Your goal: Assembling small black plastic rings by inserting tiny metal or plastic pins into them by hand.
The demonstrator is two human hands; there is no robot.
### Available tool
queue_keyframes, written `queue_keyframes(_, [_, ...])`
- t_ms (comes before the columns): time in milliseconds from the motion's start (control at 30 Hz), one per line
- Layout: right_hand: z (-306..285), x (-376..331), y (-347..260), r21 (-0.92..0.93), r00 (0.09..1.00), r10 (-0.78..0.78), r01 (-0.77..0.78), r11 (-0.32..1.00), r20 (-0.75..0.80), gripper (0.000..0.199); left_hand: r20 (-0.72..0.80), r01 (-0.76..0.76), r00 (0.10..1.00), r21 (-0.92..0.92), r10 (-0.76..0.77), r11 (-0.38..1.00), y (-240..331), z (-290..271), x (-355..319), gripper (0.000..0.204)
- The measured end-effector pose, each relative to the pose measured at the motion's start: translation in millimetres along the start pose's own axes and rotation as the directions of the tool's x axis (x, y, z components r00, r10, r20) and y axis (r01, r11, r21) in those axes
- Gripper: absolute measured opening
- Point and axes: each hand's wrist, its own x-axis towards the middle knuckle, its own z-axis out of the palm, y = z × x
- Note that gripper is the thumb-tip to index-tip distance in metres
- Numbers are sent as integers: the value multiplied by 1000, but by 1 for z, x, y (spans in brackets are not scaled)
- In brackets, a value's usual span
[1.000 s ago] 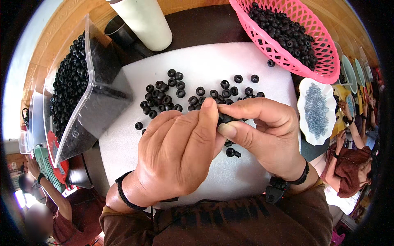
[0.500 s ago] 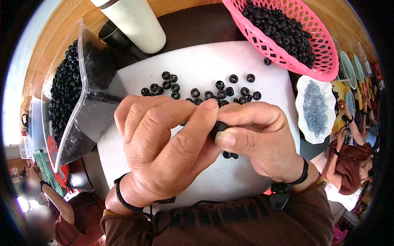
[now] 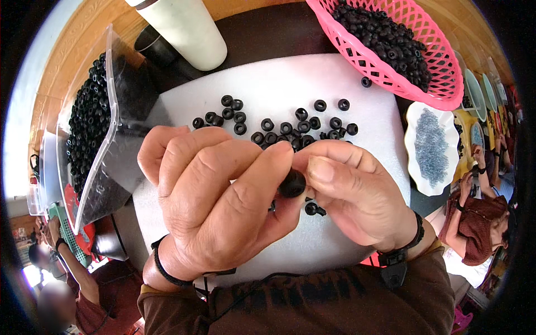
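My left hand (image 3: 209,198) pinches a black round part (image 3: 292,184) between thumb and fingers, over the middle of a white foam-like sheet (image 3: 273,84). Its rounded end faces up toward me. Close on the right, my right hand (image 3: 360,195) is closed, thumb pressed to the index finger beside the part. Whether anything small sits in that pinch is hidden. Beyond my hands, several loose black ring-shaped parts (image 3: 303,127) lie scattered on the sheet. A couple more black pieces (image 3: 311,208) show below, between my hands.
A clear plastic bin (image 3: 113,134) of black rings stands at left. A pink lattice basket (image 3: 385,81) holds more at far right. Below it sits a white scalloped dish (image 3: 414,151) of tiny clear bluish pieces. A white bottle (image 3: 187,33) stands behind. Other people are at both sides.
My right thumb has lifted off the black part and drawn up and right, exposing more of the part. My left hand has tilted slightly left, still holding it.
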Motion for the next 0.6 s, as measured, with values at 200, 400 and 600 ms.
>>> queue_keyframes(200, [-4,4,-3,104,986,22,-40,994,166,23,31,0,1000,24,-1,1000,0,4,-1,41])
queue_keyframes(400, [-7,4,0,249,981,1,-51,967,195,23,32,36,999,-38,-35,999,2,4,1,44])
queue_keyframes(600, [-8,6,2,236,980,-20,-28,971,199,23,42,36,999,-66,-34,997,0,5,1,45])
